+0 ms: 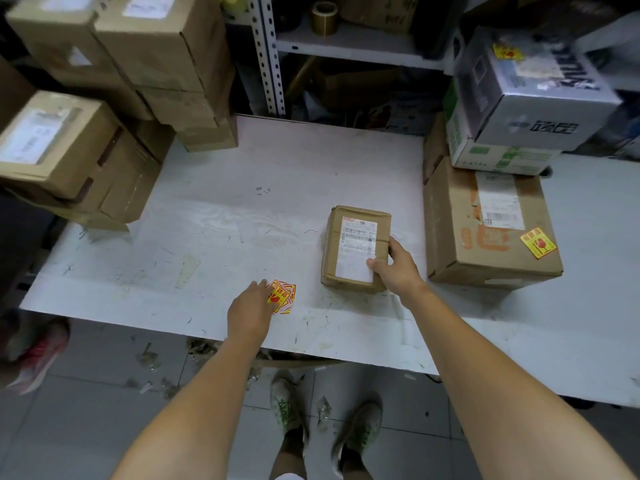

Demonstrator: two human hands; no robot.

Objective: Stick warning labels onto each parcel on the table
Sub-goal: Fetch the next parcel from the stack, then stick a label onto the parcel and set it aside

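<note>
Left hand: the left hand (251, 306) reaches out flat, fingers straight, tips resting on the pile of warning labels (284, 295)
Right hand: the right hand (393, 268) clamps the near right corner of the small parcel (353, 237), thumb on top over the white shipping slip, fingers curled round the side
Small parcel: lies flat on the surface (225, 209), centre right
Warning labels: red and yellow, fanned in a loose pile near the front edge, just left of the small parcel and apart from it
Big box: the big box (485, 265) sits right of the small parcel, near but not touching, with a stuck label (538, 243) on its top
Far left: brown boxes (69, 150) stacked up
</note>
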